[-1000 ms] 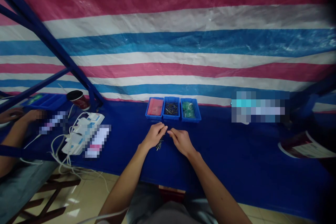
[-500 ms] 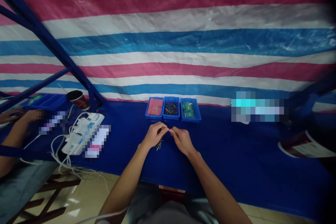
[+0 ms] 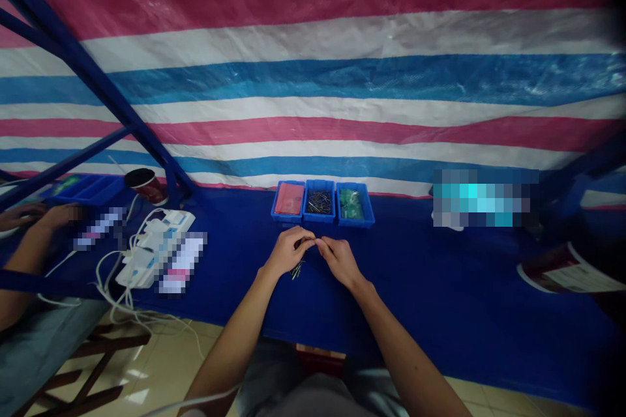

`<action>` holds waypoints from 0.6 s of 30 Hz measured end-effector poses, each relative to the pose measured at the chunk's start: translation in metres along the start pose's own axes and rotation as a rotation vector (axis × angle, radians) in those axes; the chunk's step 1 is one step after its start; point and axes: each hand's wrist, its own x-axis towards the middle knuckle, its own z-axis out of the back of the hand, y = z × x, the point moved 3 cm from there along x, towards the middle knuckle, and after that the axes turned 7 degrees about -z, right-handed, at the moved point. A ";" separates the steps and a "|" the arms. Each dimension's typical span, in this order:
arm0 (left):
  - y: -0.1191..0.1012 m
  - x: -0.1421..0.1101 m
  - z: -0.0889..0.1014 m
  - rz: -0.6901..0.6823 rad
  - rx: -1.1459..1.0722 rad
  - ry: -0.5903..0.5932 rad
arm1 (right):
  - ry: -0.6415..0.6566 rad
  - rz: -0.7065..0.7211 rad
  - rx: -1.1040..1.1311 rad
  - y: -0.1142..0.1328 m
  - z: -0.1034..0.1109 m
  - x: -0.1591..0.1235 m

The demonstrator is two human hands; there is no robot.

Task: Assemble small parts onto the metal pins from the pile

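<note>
My left hand (image 3: 287,251) is closed, its thumb and fingers pinched together above the blue tabletop (image 3: 420,313). Just beneath its palm pokes out a bunch of thin, dark metal screw-like pieces (image 3: 297,269); whether the hand grips them or they lie on the table I cannot tell. Fingertip to fingertip with it, my right hand (image 3: 339,259) is also pinched shut. Whatever sits between the fingertips is too small to make out. Beyond the hands stand three small blue bins: one with pink sheets (image 3: 289,199), one with dark metal pieces (image 3: 319,202), one with green-and-clear packets (image 3: 351,203).
To the left lie a white power strip (image 3: 155,251) with tangled cables, a blurred flat item (image 3: 182,264) and a dark red cup (image 3: 147,185). Another person's hand (image 3: 53,216) works at far left. A red-and-white tub (image 3: 570,270) stands right. A striped tarp (image 3: 313,78) hangs behind.
My hands have barely moved; the pinched fingertips shift very slightly to the right and stay together. The bins and the dark metal pieces stand where they were.
</note>
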 end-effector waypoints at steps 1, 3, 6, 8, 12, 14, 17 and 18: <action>0.001 0.000 0.000 0.003 0.005 -0.002 | 0.005 0.001 0.005 0.001 0.000 0.000; 0.002 -0.001 0.000 0.015 0.018 -0.008 | 0.010 0.001 0.014 0.002 0.000 0.000; 0.002 -0.001 0.001 0.023 0.038 -0.007 | 0.021 -0.001 0.026 0.003 0.000 0.000; 0.000 -0.001 0.001 0.021 0.049 -0.005 | 0.031 0.004 0.035 0.003 0.000 0.000; -0.004 -0.001 0.003 0.019 0.058 0.006 | 0.032 0.020 0.049 0.005 0.000 0.000; -0.005 -0.001 0.004 0.021 0.052 0.011 | 0.020 0.032 0.049 0.006 0.000 -0.001; -0.005 -0.001 0.004 0.034 0.048 0.024 | 0.000 0.054 0.037 0.008 0.001 -0.002; -0.004 -0.001 0.004 0.038 0.047 0.031 | -0.005 0.061 0.031 0.008 0.001 -0.002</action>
